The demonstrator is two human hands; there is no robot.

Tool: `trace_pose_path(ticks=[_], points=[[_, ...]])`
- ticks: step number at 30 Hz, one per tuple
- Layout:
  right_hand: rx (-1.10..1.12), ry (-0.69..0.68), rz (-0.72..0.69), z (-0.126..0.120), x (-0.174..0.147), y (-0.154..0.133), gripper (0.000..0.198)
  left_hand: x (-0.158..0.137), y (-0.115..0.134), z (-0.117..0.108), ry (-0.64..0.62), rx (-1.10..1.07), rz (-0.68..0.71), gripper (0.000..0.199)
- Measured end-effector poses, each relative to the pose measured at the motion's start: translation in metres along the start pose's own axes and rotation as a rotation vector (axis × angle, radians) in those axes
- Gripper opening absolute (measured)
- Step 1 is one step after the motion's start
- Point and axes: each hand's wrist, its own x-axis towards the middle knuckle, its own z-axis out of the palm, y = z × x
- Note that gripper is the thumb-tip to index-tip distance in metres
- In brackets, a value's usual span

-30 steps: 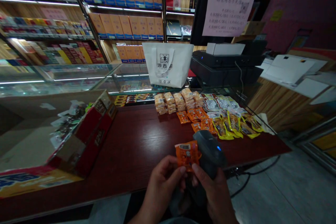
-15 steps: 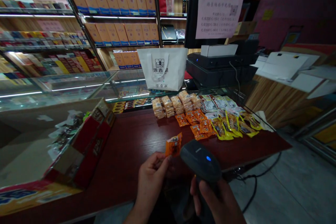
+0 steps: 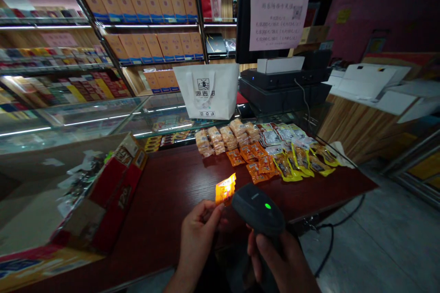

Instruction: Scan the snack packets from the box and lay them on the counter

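Observation:
My left hand [image 3: 201, 233] pinches a small orange snack packet [image 3: 225, 189] by its lower edge, and bright light falls on the packet's face. My right hand [image 3: 275, 256] is wrapped around the handle of a dark barcode scanner [image 3: 259, 210], whose indicator glows green. The scanner's head is just right of the packet and pointed at it. Beyond both hands, several more orange packets [image 3: 257, 165] lie on the dark red counter [image 3: 172, 192]. Stacked wrapped biscuits [image 3: 227, 137] stand behind them, with yellow-edged snack packets [image 3: 299, 165] to the right.
An open cardboard box [image 3: 113, 192] with packets inside occupies the left of the counter. Silver packets [image 3: 280, 135] lie at the back right. A white tote bag [image 3: 208, 94] stands on the glass case, beside a monitor [image 3: 243, 32] and a black cash drawer [image 3: 282, 96].
The scanner's indicator has turned from blue to green, and the packet is now brightly lit. Both hands keep nearly the same pose while the view has shifted slightly.

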Motion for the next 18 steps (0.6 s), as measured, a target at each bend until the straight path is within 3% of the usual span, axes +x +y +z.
trace_pose_path(ticks=[5, 8, 13, 18], points=[[0.071, -0.039, 0.0, -0.006, 0.004, 0.005, 0.061, 0.008, -0.008, 0.009, -0.06, -0.054, -0.041, 0.031], [0.069, 0.043, -0.034, -0.017, 0.006, 0.008, 0.059, 0.025, -0.014, 0.023, -0.165, -0.119, -0.137, 0.031], [0.047, 0.214, -0.078, -0.044, 0.004, 0.012, 0.058, 0.072, -0.009, 0.068, -0.229, -0.329, -0.359, 0.016], [0.079, 0.351, -0.058, -0.055, -0.003, 0.009, 0.06, 0.117, 0.001, 0.121, -0.256, -0.42, -0.436, 0.014]])
